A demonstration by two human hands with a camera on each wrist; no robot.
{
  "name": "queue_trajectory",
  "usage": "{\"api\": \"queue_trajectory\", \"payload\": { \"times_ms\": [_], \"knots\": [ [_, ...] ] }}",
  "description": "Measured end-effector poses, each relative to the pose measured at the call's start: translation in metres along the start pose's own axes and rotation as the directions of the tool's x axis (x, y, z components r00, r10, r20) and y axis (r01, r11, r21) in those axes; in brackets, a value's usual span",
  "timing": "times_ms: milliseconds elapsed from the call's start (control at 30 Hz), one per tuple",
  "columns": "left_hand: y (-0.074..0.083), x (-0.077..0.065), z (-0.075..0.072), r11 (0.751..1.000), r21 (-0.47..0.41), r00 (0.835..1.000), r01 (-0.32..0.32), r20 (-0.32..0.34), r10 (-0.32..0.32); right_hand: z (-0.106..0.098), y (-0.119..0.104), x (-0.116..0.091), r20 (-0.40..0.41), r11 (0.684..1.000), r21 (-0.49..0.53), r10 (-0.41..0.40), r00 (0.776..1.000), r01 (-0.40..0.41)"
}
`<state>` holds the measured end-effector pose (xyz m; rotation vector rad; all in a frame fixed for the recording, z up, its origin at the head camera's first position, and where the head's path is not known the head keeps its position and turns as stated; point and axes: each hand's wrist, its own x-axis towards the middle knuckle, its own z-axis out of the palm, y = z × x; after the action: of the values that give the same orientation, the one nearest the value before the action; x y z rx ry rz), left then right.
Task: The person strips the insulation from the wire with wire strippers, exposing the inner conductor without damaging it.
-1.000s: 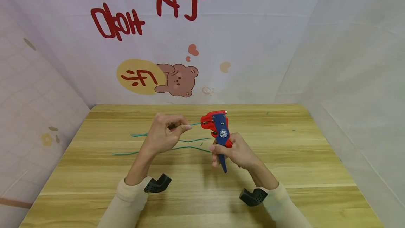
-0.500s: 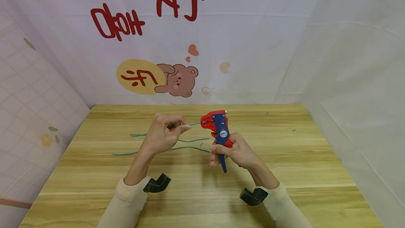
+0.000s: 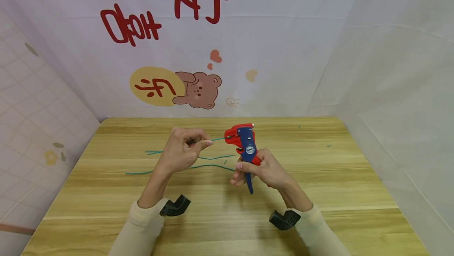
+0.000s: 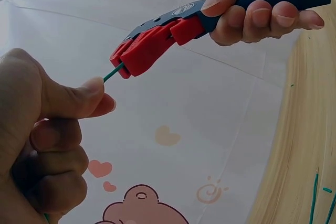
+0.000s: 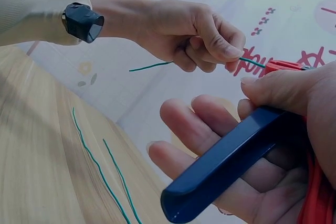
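Observation:
Thumb and forefinger of my left hand (image 3: 184, 149) pinch a thin green wire (image 3: 218, 139). Its far end runs into the red nose of a wire stripper (image 4: 152, 45); the tip is hidden inside. In the right wrist view a tail of the wire (image 5: 151, 66) sticks out behind the left hand. My right hand (image 3: 267, 171) holds the red and blue wire stripper (image 3: 246, 141) upright above the table, thumb across the handle. The right wrist view shows its other fingers loosely extended beyond the blue handle (image 5: 226, 166).
Two more green wires lie on the wooden table (image 3: 301, 193), a nearer one (image 3: 209, 165) and a farther one (image 3: 216, 157), both partly behind the left hand. Small green offcuts are scattered about, one (image 3: 225, 162) by the wires and another (image 3: 329, 146) at the right. A printed cloth (image 3: 283, 51) hangs behind.
The right hand's lower fingers have loosened and spread leftward from the stripper's handle. The left hand, the wire and the stripper's head have stayed almost in place.

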<state>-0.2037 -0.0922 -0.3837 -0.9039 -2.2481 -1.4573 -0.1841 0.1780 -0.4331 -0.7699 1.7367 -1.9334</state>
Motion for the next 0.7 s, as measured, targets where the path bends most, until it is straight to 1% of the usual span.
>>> {"api": "queue_trajectory", "payload": {
  "times_ms": [133, 267, 467, 700],
  "knots": [
    [0.0001, -0.0004, -0.0008, 1.0, 0.006, 1.0, 0.008, 0.005, -0.008, 0.0002, 0.0, -0.0004, -0.003, 1.0, 0.009, 0.004, 1.0, -0.004],
    [-0.0004, 0.0, -0.0015, 1.0, 0.0, 1.0, 0.014, 0.008, -0.014, -0.0009, 0.0011, 0.0002, 0.008, 1.0, 0.012, -0.01, 1.0, 0.01],
    [-0.0001, -0.0003, -0.0013, 1.0, -0.018, 1.0, 0.021, 0.003, -0.021, -0.0009, 0.0002, 0.0, 0.007, 0.999, 0.038, -0.001, 1.0, 0.001],
    [-0.0004, -0.0004, -0.0022, 0.999, -0.017, 0.999, 0.032, 0.002, -0.032, -0.0024, 0.0002, 0.0001, 0.015, 0.999, 0.051, -0.002, 1.0, 0.002]
  ]
}}
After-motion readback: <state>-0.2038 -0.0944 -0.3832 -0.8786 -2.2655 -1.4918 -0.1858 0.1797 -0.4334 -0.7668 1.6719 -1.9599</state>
